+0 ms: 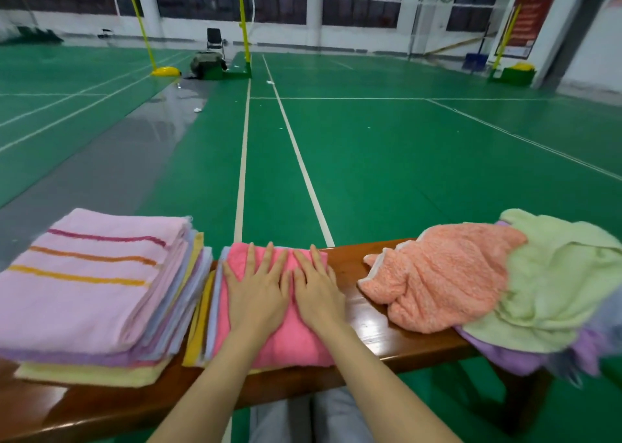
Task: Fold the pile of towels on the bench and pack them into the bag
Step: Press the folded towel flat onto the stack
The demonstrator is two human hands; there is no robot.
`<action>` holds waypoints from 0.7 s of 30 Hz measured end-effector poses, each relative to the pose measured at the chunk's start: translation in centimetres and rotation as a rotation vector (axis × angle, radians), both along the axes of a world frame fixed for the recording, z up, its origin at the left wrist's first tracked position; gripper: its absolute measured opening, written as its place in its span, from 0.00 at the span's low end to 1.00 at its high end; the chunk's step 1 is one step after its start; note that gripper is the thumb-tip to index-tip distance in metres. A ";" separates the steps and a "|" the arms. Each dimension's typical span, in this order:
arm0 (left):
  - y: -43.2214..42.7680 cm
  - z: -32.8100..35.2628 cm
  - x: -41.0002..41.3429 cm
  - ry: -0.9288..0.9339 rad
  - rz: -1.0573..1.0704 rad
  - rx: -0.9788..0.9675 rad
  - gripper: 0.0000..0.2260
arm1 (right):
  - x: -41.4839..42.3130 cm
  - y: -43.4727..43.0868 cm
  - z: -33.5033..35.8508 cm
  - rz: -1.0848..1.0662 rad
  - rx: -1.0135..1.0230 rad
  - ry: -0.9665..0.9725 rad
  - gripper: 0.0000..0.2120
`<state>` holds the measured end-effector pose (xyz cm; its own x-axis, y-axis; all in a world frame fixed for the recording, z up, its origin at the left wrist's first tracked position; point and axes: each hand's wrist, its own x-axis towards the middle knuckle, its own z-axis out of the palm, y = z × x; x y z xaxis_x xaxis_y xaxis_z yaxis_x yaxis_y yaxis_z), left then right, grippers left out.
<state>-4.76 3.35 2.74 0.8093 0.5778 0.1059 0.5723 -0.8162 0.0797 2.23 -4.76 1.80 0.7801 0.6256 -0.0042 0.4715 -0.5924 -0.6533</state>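
A folded pink towel (296,341) lies on the wooden bench (350,267) in front of me. My left hand (257,291) and my right hand (318,291) rest flat on it side by side, fingers spread, gripping nothing. To the left stands a stack of folded towels (87,294), topped by a pale pink one with three coloured stripes. On the right sits the unfolded pile: an orange towel (437,277), a light green one (555,281) and a purple one (498,355) beneath. No bag is in view.
Thin yellow and blue folded towels (202,321) lie between the stack and the pink towel. Beyond the bench spreads a green court floor (370,156) with white lines, net posts (244,21) and a chair (214,40) far back. My knees show below the bench.
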 end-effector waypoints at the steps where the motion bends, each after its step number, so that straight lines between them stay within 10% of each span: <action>1: 0.0 0.0 0.0 -0.005 -0.002 0.003 0.23 | 0.0 0.0 0.0 0.003 0.002 0.003 0.20; 16: 0.2 -0.1 0.3 0.041 -0.006 0.016 0.23 | 0.8 -2.1 0.0 0.156 -0.092 -0.009 0.23; 21: -1.5 1.0 3.3 -0.264 -0.147 -0.112 0.19 | 4.4 -6.3 1.7 -0.085 -0.016 -0.165 0.23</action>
<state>-1.45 1.85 3.77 0.8381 0.4763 0.2658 0.3960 -0.8665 0.3041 6.65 -11.10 3.54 0.8211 0.5583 0.1188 0.5195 -0.6446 -0.5609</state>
